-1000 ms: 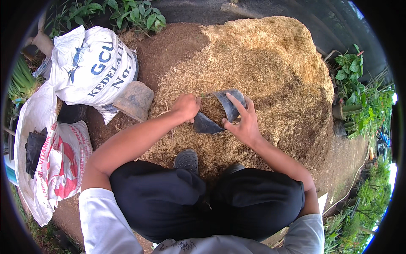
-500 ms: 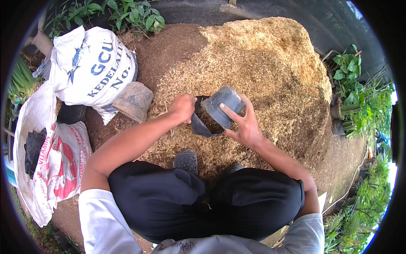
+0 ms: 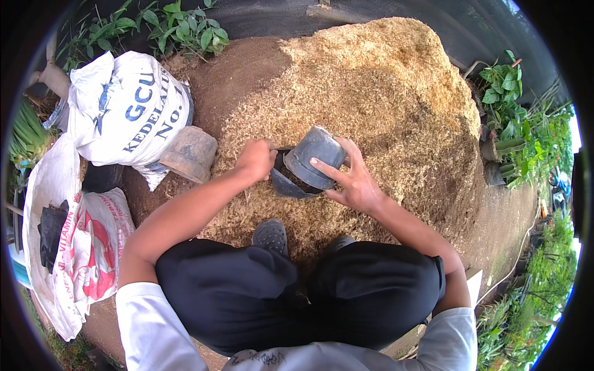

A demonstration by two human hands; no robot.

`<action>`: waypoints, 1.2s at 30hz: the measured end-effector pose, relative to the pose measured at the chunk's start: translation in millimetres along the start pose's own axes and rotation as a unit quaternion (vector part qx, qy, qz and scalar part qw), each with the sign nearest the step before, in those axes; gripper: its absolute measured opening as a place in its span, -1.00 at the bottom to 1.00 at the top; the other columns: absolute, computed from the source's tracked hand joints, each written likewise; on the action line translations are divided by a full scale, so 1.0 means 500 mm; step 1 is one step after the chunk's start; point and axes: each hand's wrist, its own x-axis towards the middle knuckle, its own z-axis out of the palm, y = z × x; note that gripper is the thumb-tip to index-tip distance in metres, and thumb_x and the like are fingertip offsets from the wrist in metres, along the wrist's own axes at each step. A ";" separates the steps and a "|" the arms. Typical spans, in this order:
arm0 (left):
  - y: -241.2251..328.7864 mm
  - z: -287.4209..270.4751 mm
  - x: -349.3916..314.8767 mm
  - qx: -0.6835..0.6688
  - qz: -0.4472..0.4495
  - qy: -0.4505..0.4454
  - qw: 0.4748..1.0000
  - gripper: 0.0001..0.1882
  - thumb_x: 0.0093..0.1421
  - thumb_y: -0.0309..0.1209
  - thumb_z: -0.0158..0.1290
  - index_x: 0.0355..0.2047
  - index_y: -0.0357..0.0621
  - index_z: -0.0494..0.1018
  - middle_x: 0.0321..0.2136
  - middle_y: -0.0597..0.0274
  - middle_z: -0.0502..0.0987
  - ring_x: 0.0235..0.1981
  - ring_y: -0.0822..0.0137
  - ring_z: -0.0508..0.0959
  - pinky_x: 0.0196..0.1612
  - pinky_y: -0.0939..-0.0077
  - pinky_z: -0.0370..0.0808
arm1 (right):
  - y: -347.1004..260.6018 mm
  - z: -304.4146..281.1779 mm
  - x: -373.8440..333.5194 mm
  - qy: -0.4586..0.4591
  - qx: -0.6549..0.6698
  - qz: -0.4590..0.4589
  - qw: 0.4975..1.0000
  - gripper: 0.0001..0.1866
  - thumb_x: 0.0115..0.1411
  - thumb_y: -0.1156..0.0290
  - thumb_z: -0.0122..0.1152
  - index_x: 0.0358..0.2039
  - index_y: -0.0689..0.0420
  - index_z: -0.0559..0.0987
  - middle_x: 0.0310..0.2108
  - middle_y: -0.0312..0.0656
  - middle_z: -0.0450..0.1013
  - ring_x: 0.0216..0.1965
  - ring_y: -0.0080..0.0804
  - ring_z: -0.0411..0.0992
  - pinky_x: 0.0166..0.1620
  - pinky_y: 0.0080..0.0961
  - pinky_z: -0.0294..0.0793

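My left hand [image 3: 255,161] pinches the rim of a black plastic planting bag [image 3: 287,186], its mouth spread open above the pile. My right hand [image 3: 357,180] grips a dark grey plastic pot [image 3: 317,158] from its right side, fingers along the wall. Tilted to the left, the pot sits over the bag's mouth and hides much of its inside. Dark material shows in the part of the bag that is visible. Beneath and beyond both hands spreads a mound of pale shavings [image 3: 371,80].
Brown soil [image 3: 238,68] borders the mound. At left are a full white sack [image 3: 145,117], a dirty pot [image 3: 192,153] and an open red-and-white sack [image 3: 102,241] with black bags [image 3: 52,235]. Plants [image 3: 507,93] stand right; dark netting [image 3: 266,18] runs behind. My shoes [image 3: 270,237] rest at the mound's near edge.
The pot has tipped further over the bag's mouth, covering more of the opening. Both hands keep their holds. The whole view has shifted slightly.
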 end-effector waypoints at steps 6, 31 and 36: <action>0.011 -0.011 -0.013 0.122 0.087 0.059 0.987 -0.72 0.39 -0.32 0.20 -0.01 -0.26 0.57 -0.62 0.07 0.62 -0.54 0.06 0.70 -0.31 0.10 0.64 | 0.029 -0.011 -0.028 0.171 0.005 0.045 0.984 -0.03 0.01 0.26 0.68 0.44 -0.22 0.41 0.43 0.22 -0.02 0.45 0.25 0.17 0.29 0.07 0.61; 0.214 0.312 0.418 -0.013 -0.049 -0.021 0.998 -0.09 0.56 -0.01 -0.16 0.62 -0.02 -0.44 0.62 -0.09 -0.44 0.64 -0.06 -0.37 0.65 0.00 -0.20 | 0.389 0.164 -0.049 0.254 0.036 0.353 0.900 0.01 -0.05 0.42 0.59 0.44 -0.39 0.40 0.42 0.23 -0.04 0.40 0.37 0.14 0.42 0.09 0.37; 0.195 0.342 0.429 -0.132 -0.021 0.030 0.991 -0.22 0.58 -0.06 -0.23 0.63 -0.07 -0.25 0.63 -0.08 -0.31 0.64 -0.05 -0.29 0.65 0.07 -0.22 | 0.312 0.206 -0.014 0.228 0.128 0.399 0.879 -0.01 0.00 0.43 0.59 0.46 -0.28 0.38 0.36 0.14 0.00 0.39 0.18 0.18 0.17 -0.23 0.70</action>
